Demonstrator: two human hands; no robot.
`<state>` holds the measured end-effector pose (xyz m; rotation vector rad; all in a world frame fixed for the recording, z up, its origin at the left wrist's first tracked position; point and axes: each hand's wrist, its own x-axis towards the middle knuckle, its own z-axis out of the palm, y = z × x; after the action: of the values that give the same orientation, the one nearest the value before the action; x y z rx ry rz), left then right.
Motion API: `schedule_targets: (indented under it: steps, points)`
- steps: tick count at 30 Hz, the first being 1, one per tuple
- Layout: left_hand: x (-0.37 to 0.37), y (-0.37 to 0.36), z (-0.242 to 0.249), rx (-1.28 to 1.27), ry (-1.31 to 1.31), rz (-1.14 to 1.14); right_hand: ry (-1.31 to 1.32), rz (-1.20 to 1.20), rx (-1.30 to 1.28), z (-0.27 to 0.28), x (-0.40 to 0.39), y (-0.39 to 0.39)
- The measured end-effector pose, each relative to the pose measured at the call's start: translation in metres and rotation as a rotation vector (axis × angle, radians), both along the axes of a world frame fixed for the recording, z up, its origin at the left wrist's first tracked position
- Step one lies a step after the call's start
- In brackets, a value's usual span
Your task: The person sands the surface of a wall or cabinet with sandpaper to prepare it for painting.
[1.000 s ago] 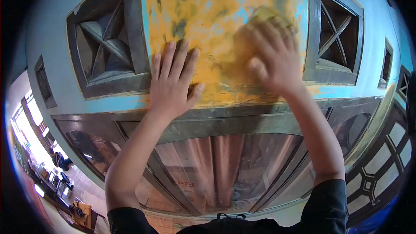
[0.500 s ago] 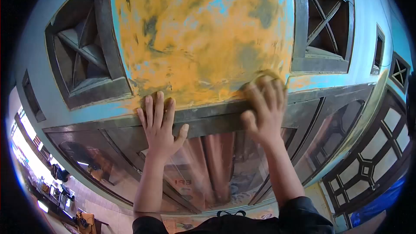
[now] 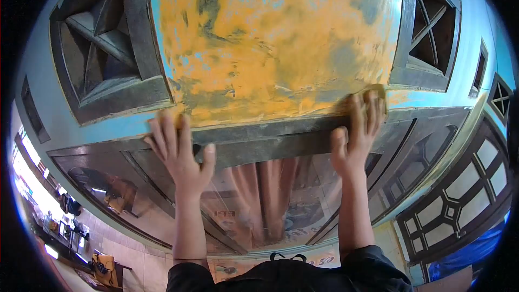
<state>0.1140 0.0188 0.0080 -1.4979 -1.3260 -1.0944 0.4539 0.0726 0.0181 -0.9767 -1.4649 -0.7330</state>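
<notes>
In front of me is a wall patch (image 3: 275, 48) smeared orange over blue, with grey-brown smudges. A dark wooden beam (image 3: 265, 138) runs along its lower edge. My left hand (image 3: 184, 157) is open with fingers spread, lying against the beam and the bottom left of the patch, and holds nothing. At the patch's lower right corner, my right hand (image 3: 357, 143) presses a yellow-brown piece of sandpaper (image 3: 383, 97) to the wall under its fingers. The fingers hide much of the sandpaper, so its full shape cannot be seen.
Wooden vents with crossed slats flank the patch, one at left (image 3: 102, 46) and one at right (image 3: 430, 30). Below the beam are glass panes with a brown curtain (image 3: 275, 200) behind. A panelled door (image 3: 459, 194) and blue sheeting (image 3: 470, 257) are at right; a brown bag (image 3: 105, 270) is lower left.
My right hand has slid right with the sandpaper to the patch's corner. My left hand has shifted left along the beam. The view has moved slightly.
</notes>
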Motion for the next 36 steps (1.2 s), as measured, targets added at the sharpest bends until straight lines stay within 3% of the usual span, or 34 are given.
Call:
schedule_targets:
  steps: [1,4,5,12,14,15,20,22,25,30,34,36]
  points:
    - [-0.009,-0.001,0.002,0.017,-0.042,0.016,-0.136,-0.016,-0.083,-0.003,-0.006,-0.009]
    - [-0.048,0.002,0.0,0.093,-0.122,0.014,0.047,-0.068,0.025,-0.001,0.025,0.01]
    - [-0.057,0.002,-0.001,0.112,-0.146,0.02,0.252,-0.007,0.024,0.003,0.03,0.014]
    - [-0.072,0.006,-0.011,0.148,-0.139,0.032,-0.162,-0.03,-0.018,-0.006,-0.019,-0.002]
    - [-0.078,0.006,-0.013,0.145,-0.123,0.034,0.193,-0.004,0.118,0.005,-0.014,0.02]
    - [-0.081,0.005,-0.015,0.139,-0.119,0.035,0.248,-0.01,0.104,0.008,-0.017,0.018]
    - [-0.088,0.004,-0.017,0.136,-0.109,-0.002,-0.147,0.046,0.011,-0.009,-0.082,-0.011]
    - [-0.088,0.004,-0.018,0.134,-0.106,-0.027,-0.068,0.014,0.043,-0.01,-0.073,-0.002]
    - [-0.089,0.003,-0.021,0.13,-0.11,-0.049,0.337,0.067,0.111,-0.002,-0.082,0.006]
    - [-0.088,0.003,-0.02,0.137,-0.109,-0.06,-0.211,0.138,-0.024,0.001,-0.158,-0.025]
    - [-0.089,0.001,-0.021,0.131,-0.111,-0.054,0.016,0.041,0.067,0.023,-0.137,-0.006]
    - [-0.088,0.001,-0.021,0.141,-0.119,-0.049,-0.033,0.1,0.009,0.023,-0.153,-0.021]
